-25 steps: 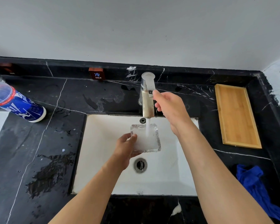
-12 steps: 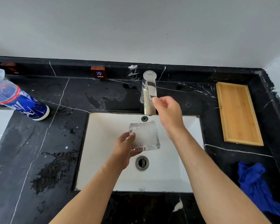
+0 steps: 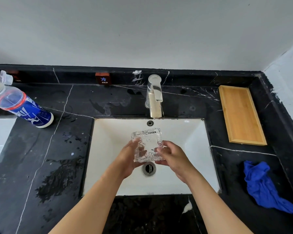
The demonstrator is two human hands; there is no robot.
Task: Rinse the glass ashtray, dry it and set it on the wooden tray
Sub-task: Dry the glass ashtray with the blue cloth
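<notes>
The square glass ashtray (image 3: 148, 144) is held over the white sink (image 3: 189, 137), just above the drain (image 3: 149, 168). My left hand (image 3: 128, 157) grips its left side and my right hand (image 3: 172, 155) grips its right side. No water runs from the chrome faucet (image 3: 154, 97) behind it. The wooden tray (image 3: 241, 114) lies bare on the black counter to the right of the sink. A crumpled blue cloth (image 3: 264, 184) lies on the counter at the front right.
A blue-labelled plastic bottle (image 3: 22, 105) stands at the back left on the black marble counter (image 3: 41, 149), which has wet patches left of the sink. A small red "COLD" sign (image 3: 102, 78) leans on the backsplash. A white wall rises behind.
The water has stopped. My right hand left the faucet handle and came down onto the ashtray's right side. The ashtray has dropped lower over the drain.
</notes>
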